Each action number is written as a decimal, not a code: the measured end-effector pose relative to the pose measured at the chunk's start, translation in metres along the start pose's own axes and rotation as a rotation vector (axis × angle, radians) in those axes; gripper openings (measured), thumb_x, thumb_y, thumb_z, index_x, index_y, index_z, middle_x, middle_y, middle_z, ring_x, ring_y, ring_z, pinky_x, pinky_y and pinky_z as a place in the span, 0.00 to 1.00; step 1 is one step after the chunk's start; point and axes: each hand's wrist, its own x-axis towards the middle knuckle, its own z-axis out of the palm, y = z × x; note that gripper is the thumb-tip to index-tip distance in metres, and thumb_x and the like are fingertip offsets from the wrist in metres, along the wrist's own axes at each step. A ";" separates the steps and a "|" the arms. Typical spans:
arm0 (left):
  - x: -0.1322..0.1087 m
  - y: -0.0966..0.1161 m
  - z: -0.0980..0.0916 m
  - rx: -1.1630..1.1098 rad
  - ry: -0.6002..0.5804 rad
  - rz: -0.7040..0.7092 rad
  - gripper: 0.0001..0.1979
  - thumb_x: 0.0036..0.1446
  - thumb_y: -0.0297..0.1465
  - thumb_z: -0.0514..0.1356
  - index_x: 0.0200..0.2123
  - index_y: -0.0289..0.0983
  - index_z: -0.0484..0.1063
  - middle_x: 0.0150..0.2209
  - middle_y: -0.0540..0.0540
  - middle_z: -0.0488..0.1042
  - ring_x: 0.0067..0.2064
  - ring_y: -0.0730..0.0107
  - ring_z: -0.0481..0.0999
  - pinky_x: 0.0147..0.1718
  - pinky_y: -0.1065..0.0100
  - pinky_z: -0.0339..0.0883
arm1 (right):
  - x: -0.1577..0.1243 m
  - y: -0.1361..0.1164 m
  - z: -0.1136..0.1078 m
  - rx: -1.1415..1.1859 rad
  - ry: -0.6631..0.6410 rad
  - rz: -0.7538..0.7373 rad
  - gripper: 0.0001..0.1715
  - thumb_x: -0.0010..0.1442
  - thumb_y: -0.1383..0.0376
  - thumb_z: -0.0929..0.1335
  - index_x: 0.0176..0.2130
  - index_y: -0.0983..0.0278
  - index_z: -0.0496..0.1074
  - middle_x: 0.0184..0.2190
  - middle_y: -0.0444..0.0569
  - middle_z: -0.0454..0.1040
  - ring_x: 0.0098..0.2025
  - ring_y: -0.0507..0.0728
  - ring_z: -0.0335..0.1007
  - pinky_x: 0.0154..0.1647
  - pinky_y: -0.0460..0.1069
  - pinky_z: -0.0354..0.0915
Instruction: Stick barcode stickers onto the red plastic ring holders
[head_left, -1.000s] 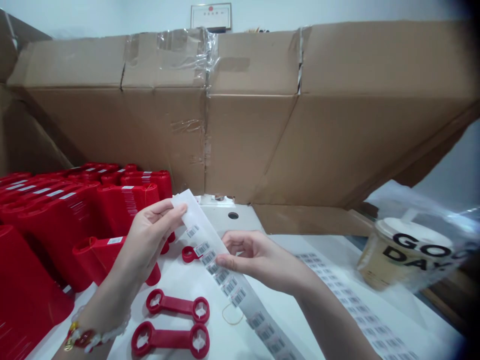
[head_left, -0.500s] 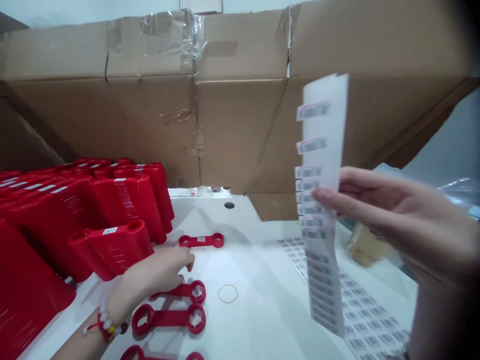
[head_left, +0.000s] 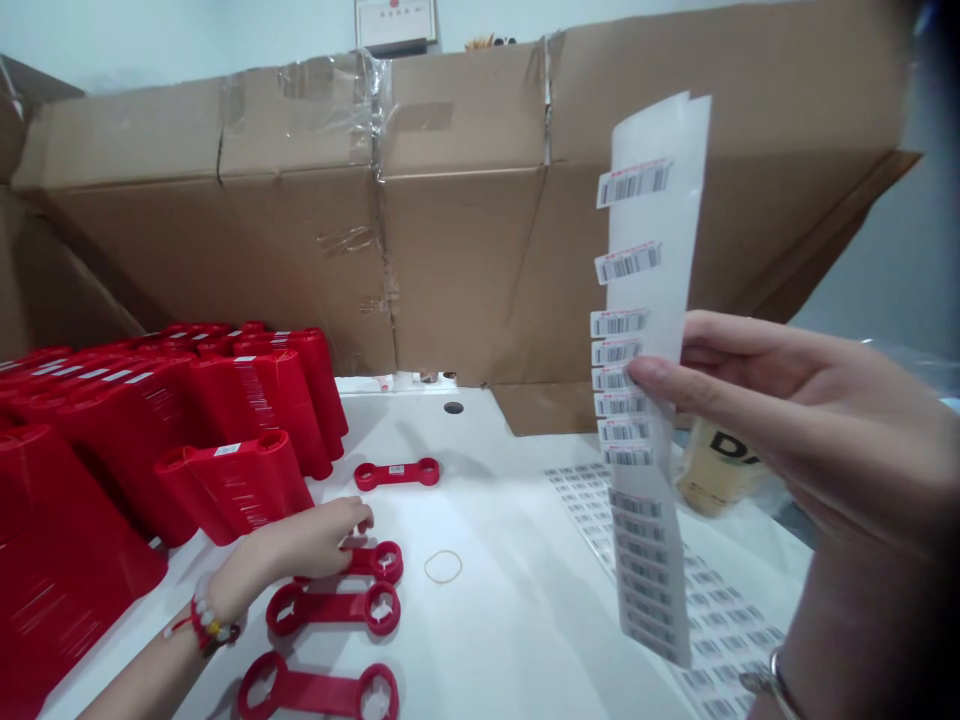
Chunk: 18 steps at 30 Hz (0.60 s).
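Observation:
In my right hand (head_left: 787, 420) I pinch a folded strip of barcode labels (head_left: 660, 300) upright between thumb and fingers. Several labels stick out past its left edge. My left hand (head_left: 326, 540) hovers low on the left, fingers bent and apart, covering the left part of a red double-ringed plastic piece (head_left: 386, 562). The thumb reaches that piece; whether it presses on it I cannot tell. Nearer to me lie a second red piece (head_left: 335, 607) and a third red piece (head_left: 319, 692). Beyond the hand rests a red piece with a label (head_left: 396, 472).
Stacks of red pieces (head_left: 112, 420) fill the left side. A label sheet (head_left: 720, 610) lies at right, near a yellowish container (head_left: 716, 470). A rubber band (head_left: 443, 567) lies mid-table. Cardboard (head_left: 465, 260) rises behind the white table (head_left: 517, 640).
The view has shifted slightly. My left hand has come down closer to the nearest covered red piece. My right hand still holds the label strip, now steadier and a little higher in view.

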 end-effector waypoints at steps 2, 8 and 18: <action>0.013 0.008 -0.002 0.019 0.084 0.030 0.27 0.53 0.20 0.53 0.58 0.36 0.69 0.58 0.41 0.71 0.56 0.62 0.73 0.54 0.67 0.68 | -0.001 -0.003 0.000 0.039 -0.052 0.003 0.11 0.60 0.55 0.75 0.43 0.54 0.79 0.42 0.47 0.80 0.42 0.57 0.78 0.36 0.42 0.74; 0.070 0.019 0.018 0.134 0.263 0.037 0.32 0.64 0.20 0.50 0.71 0.30 0.51 0.73 0.34 0.47 0.74 0.53 0.46 0.72 0.47 0.43 | -0.001 -0.015 0.000 0.096 -0.123 -0.013 0.07 0.61 0.56 0.74 0.38 0.56 0.79 0.37 0.46 0.80 0.37 0.53 0.77 0.33 0.40 0.72; 0.085 0.009 0.054 0.128 0.265 0.020 0.29 0.73 0.38 0.46 0.71 0.30 0.52 0.73 0.33 0.47 0.75 0.55 0.45 0.72 0.44 0.39 | 0.000 -0.018 -0.004 0.099 -0.126 -0.017 0.08 0.61 0.58 0.74 0.32 0.58 0.77 0.29 0.43 0.76 0.29 0.48 0.69 0.25 0.37 0.64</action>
